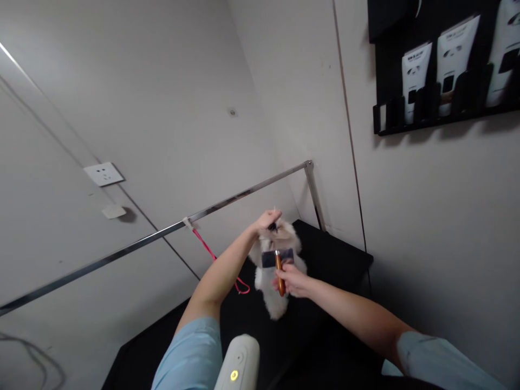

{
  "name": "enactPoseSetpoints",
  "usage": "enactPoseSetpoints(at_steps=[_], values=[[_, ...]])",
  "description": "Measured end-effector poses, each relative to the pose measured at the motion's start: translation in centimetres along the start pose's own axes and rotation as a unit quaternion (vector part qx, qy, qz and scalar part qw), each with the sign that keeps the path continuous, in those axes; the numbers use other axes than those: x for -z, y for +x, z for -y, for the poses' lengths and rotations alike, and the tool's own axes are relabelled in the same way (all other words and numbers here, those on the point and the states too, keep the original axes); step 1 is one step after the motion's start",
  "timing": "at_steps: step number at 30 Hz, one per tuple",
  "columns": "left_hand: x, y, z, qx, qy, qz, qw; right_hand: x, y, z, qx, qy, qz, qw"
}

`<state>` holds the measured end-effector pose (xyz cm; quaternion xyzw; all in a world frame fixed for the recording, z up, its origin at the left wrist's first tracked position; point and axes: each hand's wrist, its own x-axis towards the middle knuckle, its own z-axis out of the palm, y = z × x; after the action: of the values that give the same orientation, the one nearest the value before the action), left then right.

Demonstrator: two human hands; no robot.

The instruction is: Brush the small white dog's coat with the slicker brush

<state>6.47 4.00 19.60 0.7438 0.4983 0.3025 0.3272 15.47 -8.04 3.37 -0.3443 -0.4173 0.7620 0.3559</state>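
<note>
A small, fluffy, cream-white dog (273,303) is on a black grooming table (320,271); its head is turned toward my left hand. At the top of the dog, my left hand (267,221) has its fingers closed at the head, near a dark spot that may be the nose. Exactly what those fingers grip is partly hidden. My right hand (290,279) wraps around the orange-brown handle of a slicker brush (280,273). The wide, dark brush head lies across the dog's fur, just below my left hand.
A metal grooming bar (227,201) crosses behind the dog, with a pink leash loop (205,244) hanging from it. White tubes (415,81) stand in a black wall rack (439,120) at upper right. A white device (239,363) with a yellow light is at the bottom.
</note>
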Motion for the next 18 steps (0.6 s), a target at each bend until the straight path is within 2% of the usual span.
enactPoseSetpoints(at_steps=[2,3,4,6,8,9,11,13,14,15,18], values=[[-0.1,0.1,0.1,-0.001,0.009,-0.001,1.000,-0.3,-0.4,-0.8,-0.074,0.010,0.029,0.997],[-0.1,0.1,0.1,-0.001,0.013,-0.001,1.000,-0.5,-0.6,-0.9,-0.081,0.015,0.052,0.995],[-0.2,0.1,0.2,0.001,0.015,-0.002,1.000,-0.7,-0.8,-0.8,-0.063,0.015,0.076,0.995],[-0.4,0.1,0.2,0.013,0.014,-0.006,1.000,-1.1,-1.0,-0.2,0.022,0.011,0.095,0.995],[-0.6,0.0,0.1,0.015,0.011,-0.009,1.000,-1.2,-0.7,0.5,0.095,0.013,0.057,0.994],[-0.7,-0.1,0.0,0.011,0.010,-0.012,1.000,-1.2,-0.5,0.5,0.098,0.016,0.030,0.995],[-0.6,-0.3,-0.1,-0.003,0.010,-0.016,1.000,-1.0,0.1,-0.1,0.034,0.025,-0.005,0.999],[-0.5,-0.5,-0.2,-0.005,0.016,-0.015,1.000,-0.9,0.3,-1.0,-0.052,0.030,0.010,0.998],[-0.4,-0.6,-0.2,-0.002,0.019,-0.012,1.000,-0.8,0.3,-1.2,-0.065,0.031,0.029,0.997],[-0.4,-0.7,-0.2,0.000,0.021,-0.007,1.000,-0.7,0.2,-1.2,-0.050,0.029,0.050,0.997],[-0.4,-0.8,-0.2,0.000,0.022,-0.004,1.000,-0.5,0.2,0.0,0.080,0.011,0.066,0.995]])
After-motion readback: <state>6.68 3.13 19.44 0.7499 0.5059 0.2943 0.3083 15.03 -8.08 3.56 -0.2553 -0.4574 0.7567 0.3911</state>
